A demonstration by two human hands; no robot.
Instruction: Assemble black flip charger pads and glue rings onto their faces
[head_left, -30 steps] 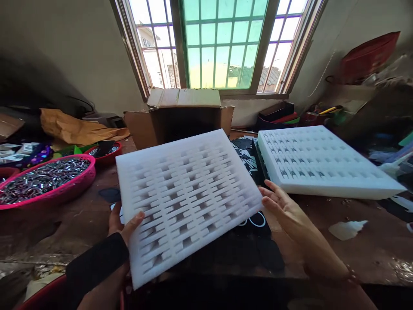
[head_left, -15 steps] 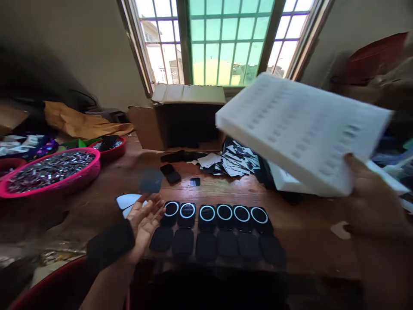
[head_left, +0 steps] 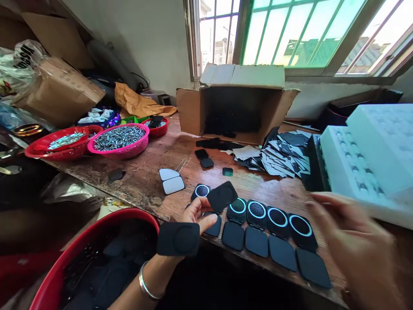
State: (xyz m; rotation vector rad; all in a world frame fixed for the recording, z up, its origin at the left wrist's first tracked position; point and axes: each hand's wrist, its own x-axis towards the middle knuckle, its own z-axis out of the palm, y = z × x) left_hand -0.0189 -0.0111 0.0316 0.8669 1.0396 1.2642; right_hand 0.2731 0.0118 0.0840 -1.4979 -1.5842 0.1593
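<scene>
My left hand (head_left: 195, 214), a bangle on its wrist, pinches a flat black square piece (head_left: 222, 196) between thumb and fingers over the near row. A second black rounded piece (head_left: 178, 239) with a faint ring mark covers the heel of this hand; whether the two are joined I cannot tell. Below them lie several opened black cases, their upper halves bearing white rings (head_left: 257, 209) and their plain lids (head_left: 256, 242) towards me. My right hand (head_left: 355, 241), blurred, is to the right of the row with its fingers stretched out and nothing visible in them.
White foam trays (head_left: 348, 172) are stacked at the right. Behind the row are a pile of black and white sheets (head_left: 284, 155) and an opened carton (head_left: 190, 110). A pink basket of metal parts (head_left: 142, 148) stands left; a red tub (head_left: 97, 224) sits below the table edge.
My right hand has let go of the white foam tray, which now rests at the right. My left hand has moved right over the row with the black pieces. The view has turned left.
</scene>
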